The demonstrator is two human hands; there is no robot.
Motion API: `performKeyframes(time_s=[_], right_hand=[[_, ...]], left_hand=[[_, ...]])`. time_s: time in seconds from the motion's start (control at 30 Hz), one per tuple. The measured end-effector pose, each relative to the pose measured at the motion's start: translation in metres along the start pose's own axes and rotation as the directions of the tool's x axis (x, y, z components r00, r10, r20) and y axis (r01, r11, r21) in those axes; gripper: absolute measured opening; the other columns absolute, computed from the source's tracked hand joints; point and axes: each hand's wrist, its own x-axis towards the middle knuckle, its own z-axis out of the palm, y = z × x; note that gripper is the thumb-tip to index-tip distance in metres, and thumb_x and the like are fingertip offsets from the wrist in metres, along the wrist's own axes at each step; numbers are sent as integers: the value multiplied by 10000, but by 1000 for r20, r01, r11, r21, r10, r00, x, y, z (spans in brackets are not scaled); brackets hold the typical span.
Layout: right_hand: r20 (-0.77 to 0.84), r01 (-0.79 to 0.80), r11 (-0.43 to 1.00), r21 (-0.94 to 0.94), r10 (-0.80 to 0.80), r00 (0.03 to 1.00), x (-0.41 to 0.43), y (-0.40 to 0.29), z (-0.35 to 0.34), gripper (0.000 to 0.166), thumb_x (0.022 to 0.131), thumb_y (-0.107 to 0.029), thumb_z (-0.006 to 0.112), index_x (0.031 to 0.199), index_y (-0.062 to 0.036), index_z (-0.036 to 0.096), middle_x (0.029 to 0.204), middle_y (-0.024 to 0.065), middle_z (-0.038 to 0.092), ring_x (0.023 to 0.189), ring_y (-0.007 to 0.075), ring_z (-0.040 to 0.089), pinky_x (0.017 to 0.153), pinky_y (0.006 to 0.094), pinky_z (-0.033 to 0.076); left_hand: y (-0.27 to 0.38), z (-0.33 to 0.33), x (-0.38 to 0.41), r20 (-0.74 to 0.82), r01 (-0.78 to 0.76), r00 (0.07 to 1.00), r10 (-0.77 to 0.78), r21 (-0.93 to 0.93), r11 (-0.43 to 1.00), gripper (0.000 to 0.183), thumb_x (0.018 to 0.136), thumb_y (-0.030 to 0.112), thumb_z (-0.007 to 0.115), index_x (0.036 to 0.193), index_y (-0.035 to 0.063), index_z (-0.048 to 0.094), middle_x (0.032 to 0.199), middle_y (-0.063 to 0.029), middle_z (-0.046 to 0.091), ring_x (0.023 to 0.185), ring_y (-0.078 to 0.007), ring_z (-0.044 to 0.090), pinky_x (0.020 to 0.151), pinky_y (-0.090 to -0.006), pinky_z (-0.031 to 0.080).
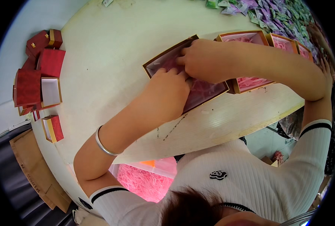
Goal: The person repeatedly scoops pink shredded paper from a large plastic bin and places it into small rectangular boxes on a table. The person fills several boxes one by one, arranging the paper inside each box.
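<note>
Both of my hands reach into an open box point(171, 52) with a gold edge, which stands on the pale tabletop. Pink shredded paper point(202, 86) lies inside it. My left hand point(167, 90), palm down, has its fingers bent into the box's near left part. Just beyond and to the right, my right hand point(202, 58) also dips its fingers in, close to the left fingertips. Whether the fingers grip any shreds is hidden. Beside this box, partly under my right forearm, stands another box point(253, 84) holding pink shreds.
Red boxes point(27, 87) are stacked at the table's left edge. More shred-filled boxes point(283, 43) stand at the upper right, near a heap of green and purple packets point(271, 17). A tub of pink shreds point(144, 180) sits below the near edge. Another person's hand point(326, 70) shows far right.
</note>
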Motion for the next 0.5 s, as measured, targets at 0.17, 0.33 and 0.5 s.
performKeyframes(time_s=[0.17, 0.33, 0.5], right_hand=[[72, 35, 999, -13, -34, 997, -9, -7, -3, 144, 711, -145, 600, 713, -11, 652, 967, 89, 573, 877, 230, 548, 714, 341, 462], [-27, 59, 981, 186, -55, 998, -26, -1, -40, 113, 686, -106, 595, 620, -17, 620, 862, 97, 578, 821, 238, 566, 639, 334, 470], [-37, 82, 993, 80, -79, 996, -8, -8, -5, 98, 679, -84, 581, 615, -14, 606, 795, 104, 584, 771, 241, 594, 616, 332, 475]], left_hand=[[4, -23, 1, 390, 47, 914, -111, 170, 984, 185, 736, 119, 614, 901, 39, 638, 978, -103, 598, 928, -237, 529, 823, -364, 392], [-2, -23, -26, -119, -25, 993, 27, 23, 999, 168, 751, 149, 616, 869, 30, 632, 954, -103, 594, 947, -247, 523, 841, -382, 390], [-3, 3, -12, -155, -114, 983, 95, -118, 986, 155, 757, 143, 602, 862, 31, 628, 915, -105, 598, 945, -260, 531, 838, -369, 402]])
